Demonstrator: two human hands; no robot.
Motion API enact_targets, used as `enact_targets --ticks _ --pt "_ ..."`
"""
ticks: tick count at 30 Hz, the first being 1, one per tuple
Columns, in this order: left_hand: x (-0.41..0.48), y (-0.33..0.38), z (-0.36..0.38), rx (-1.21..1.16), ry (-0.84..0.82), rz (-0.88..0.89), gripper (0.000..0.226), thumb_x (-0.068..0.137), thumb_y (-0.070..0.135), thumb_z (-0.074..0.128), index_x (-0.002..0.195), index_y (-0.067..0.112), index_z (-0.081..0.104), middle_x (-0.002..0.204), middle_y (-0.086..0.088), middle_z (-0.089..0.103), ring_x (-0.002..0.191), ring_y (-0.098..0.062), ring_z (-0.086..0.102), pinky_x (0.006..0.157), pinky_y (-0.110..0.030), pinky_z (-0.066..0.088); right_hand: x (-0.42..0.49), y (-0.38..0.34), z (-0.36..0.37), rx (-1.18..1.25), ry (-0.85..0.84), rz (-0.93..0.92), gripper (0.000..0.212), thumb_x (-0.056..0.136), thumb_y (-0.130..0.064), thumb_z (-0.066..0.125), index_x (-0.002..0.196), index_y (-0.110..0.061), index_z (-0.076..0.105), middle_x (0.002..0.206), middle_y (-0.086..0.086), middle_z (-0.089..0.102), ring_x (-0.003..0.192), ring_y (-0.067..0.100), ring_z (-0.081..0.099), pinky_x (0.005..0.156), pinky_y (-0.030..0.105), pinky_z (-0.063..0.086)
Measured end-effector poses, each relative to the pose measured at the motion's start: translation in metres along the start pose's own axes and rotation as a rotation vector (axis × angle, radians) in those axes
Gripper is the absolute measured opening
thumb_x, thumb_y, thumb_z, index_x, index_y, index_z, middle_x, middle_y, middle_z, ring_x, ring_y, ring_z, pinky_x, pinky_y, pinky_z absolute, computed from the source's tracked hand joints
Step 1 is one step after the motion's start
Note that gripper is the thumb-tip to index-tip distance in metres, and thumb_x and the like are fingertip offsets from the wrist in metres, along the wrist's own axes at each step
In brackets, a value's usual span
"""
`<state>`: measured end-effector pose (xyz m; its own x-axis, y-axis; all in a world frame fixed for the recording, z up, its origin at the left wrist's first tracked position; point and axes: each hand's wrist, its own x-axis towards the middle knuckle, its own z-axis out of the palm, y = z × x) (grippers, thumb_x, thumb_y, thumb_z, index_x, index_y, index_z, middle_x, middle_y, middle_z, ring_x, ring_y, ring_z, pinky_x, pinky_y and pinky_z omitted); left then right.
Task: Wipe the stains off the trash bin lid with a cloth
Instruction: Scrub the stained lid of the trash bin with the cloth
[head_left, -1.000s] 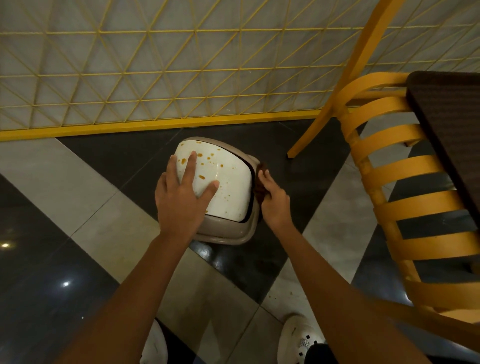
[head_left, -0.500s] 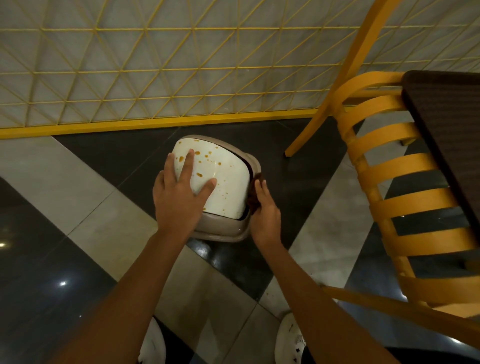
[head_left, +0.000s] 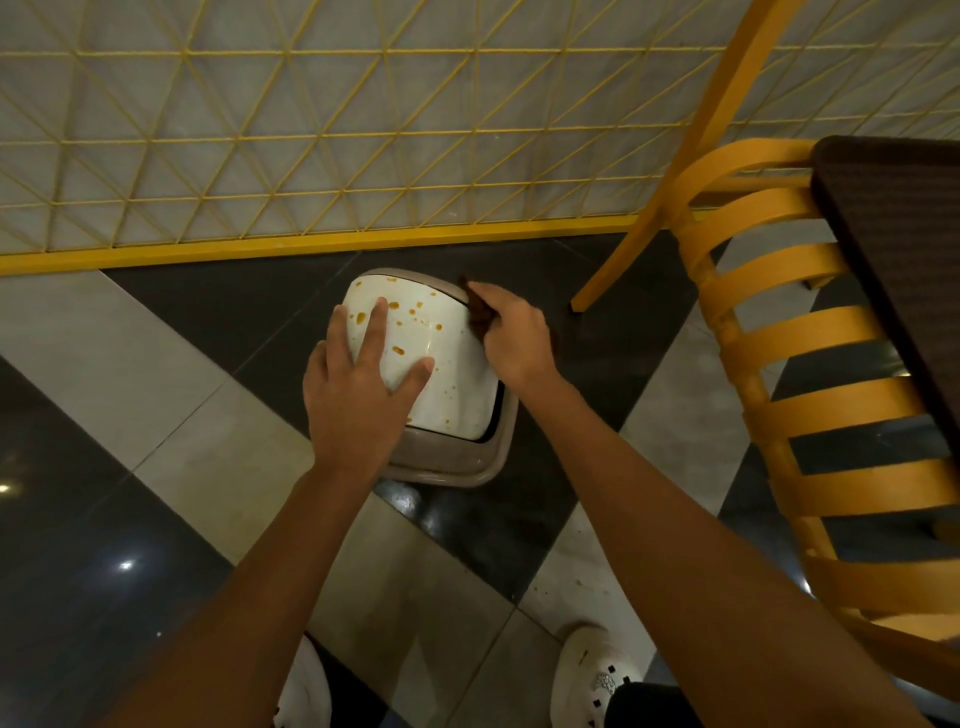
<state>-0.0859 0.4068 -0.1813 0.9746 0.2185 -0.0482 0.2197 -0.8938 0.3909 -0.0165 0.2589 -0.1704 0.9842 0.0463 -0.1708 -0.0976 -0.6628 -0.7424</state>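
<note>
Brown cloth (head_left: 479, 317), apparently pinched under right fingers (head_left: 500, 302), against lid (head_left: 447, 379) edge.

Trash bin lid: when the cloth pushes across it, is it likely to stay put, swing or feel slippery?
Probably swings: the white lid sits in a separate frame with a dark gap along its edge, and the left hand lies flat on it, seemingly steadying it. Likely slick: its surface shows a glossy highlight.
</note>
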Motion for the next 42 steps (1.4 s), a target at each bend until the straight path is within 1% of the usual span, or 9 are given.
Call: enact_targets --ticks 5,10,13,16,21,24,27,37,42 --pt "0.001 -0.002 0.000 -0.001 0.011 0.005 0.086 0.071 0.075 0.022 0.146 0.032 0.018 0.154 -0.013 0.015 0.135 -0.036 0.026 0.108 -0.048 0.023 0.012 -0.027 0.002 0.013 -0.101 -0.225 0.052 0.083 0.014 0.036 0.124 -0.011 0.057 0.135 0.008 0.052 0.127 0.022 0.045 0.111 0.029 0.030" --pt "0.000 0.001 -0.001 -0.009 -0.020 -0.008 0.078 0.080 0.069 0.036 0.146 0.034 0.013 0.155 -0.009 0.009 0.137 -0.035 0.020 0.111 -0.047 0.019 0.002 0.003 -0.008 0.070 -0.046 -0.050 0.048 0.087 0.011 0.038 0.126 -0.012 0.054 0.135 0.009 0.052 0.128 0.022 0.045 0.106 0.019 0.026" --pt "0.001 -0.001 0.000 0.012 -0.019 -0.004 0.081 0.078 0.074 0.031 0.146 0.034 0.011 0.155 -0.010 0.008 0.138 -0.035 0.019 0.111 -0.047 0.019 0.003 0.003 -0.009 0.026 -0.051 0.025 0.046 0.090 0.005 0.039 0.128 -0.015 0.052 0.135 0.009 0.052 0.127 0.025 0.044 0.110 0.032 0.030" --pt "0.001 -0.003 0.001 0.024 0.002 0.007 0.088 0.070 0.075 0.017 0.146 0.032 0.015 0.154 -0.013 0.013 0.136 -0.036 0.024 0.109 -0.049 0.023 0.008 -0.015 -0.005 -0.037 -0.070 -0.059 0.046 0.089 0.004 0.038 0.129 -0.015 0.051 0.135 0.010 0.051 0.127 0.026 0.044 0.110 0.036 0.031" --pt "0.001 -0.001 0.001 0.014 -0.013 -0.005 0.087 0.070 0.076 0.020 0.146 0.033 0.015 0.154 -0.011 0.012 0.136 -0.035 0.023 0.109 -0.048 0.021 0.009 -0.019 -0.002 -0.042 -0.103 -0.212 0.050 0.085 0.010 0.039 0.128 -0.012 0.052 0.137 0.008 0.050 0.129 0.022 0.044 0.111 0.031 0.030" --pt "0.000 0.000 -0.001 -0.001 -0.020 -0.013 0.081 0.075 0.070 0.028 0.146 0.035 0.013 0.155 -0.009 0.009 0.137 -0.034 0.021 0.111 -0.047 0.019 0.004 0.003 -0.010 0.018 -0.087 -0.091 0.046 0.088 0.006 0.041 0.128 -0.013 0.052 0.136 0.009 0.050 0.129 0.024 0.043 0.110 0.027 0.028" --pt "-0.001 0.002 -0.002 0.021 -0.025 -0.007 0.078 0.081 0.069 0.034 0.146 0.035 0.009 0.156 -0.008 0.006 0.139 -0.033 0.017 0.111 -0.046 0.018 0.005 0.016 -0.014 0.017 -0.088 0.078 0.045 0.091 0.003 0.036 0.129 -0.017 0.051 0.135 0.010 0.052 0.128 0.028 0.043 0.109 0.035 0.032" --pt "-0.001 0.002 -0.002 0.003 -0.008 -0.011 0.076 0.082 0.067 0.040 0.146 0.032 0.016 0.155 -0.010 0.011 0.136 -0.036 0.022 0.110 -0.048 0.020 0.028 -0.030 -0.003 -0.029 -0.187 -0.166 0.051 0.085 0.010 0.036 0.122 -0.016 0.059 0.132 0.009 0.055 0.125 0.027 0.046 0.107 0.039 0.035" --pt "-0.002 0.004 -0.004 -0.019 -0.017 -0.021 0.074 0.085 0.059 0.044 0.146 0.035 0.012 0.156 -0.008 0.006 0.138 -0.034 0.017 0.111 -0.046 0.017 0.018 0.010 -0.008 0.019 -0.103 -0.044 0.051 0.086 0.010 0.036 0.126 -0.016 0.054 0.133 0.009 0.054 0.127 0.024 0.045 0.108 0.032 0.033"
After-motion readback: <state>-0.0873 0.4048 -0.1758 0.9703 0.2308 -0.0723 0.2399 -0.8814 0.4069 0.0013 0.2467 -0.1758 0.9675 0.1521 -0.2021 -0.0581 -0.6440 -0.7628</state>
